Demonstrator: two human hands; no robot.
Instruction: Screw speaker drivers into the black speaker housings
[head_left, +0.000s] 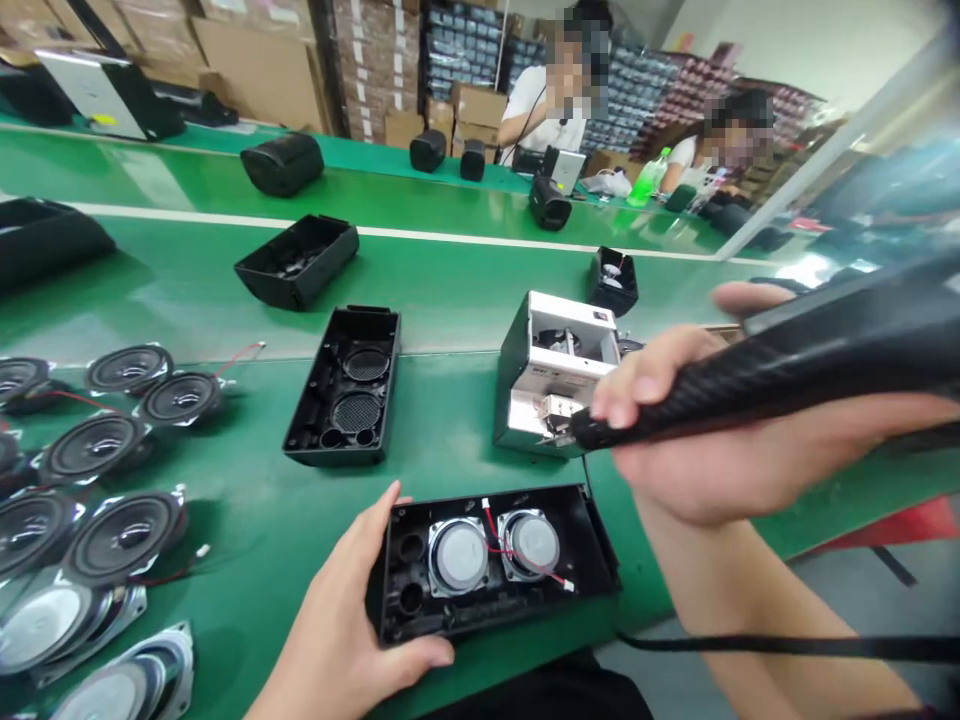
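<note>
The left hand [352,620] takes the left end of a black speaker case [592,545] that lies open side up at the near edge of the green counter [247,500]. Its grip is closed on the case, the thumb along the near edge and a finger at the far left corner. Two round speakers [459,556] sit side by side inside the case, and thin red wires [499,545] run across them.

The right hand [712,440] is clenched around a black power screwdriver [787,370], held nearly level above the case. The tool's tip touches the front of a small black and silver screw feeder [525,390] that stands just behind the case. A black cable [787,645] runs across below the right forearm.

To the left of the feeder lies an empty case [345,385] with two round grilles, and a second empty case [296,262] lies further back. Loose speakers [124,535] are spread along the left side of the counter, some with red leads. Across the counter two people [547,100] sit among small black speaker boxes, with stacked cartons behind them.
</note>
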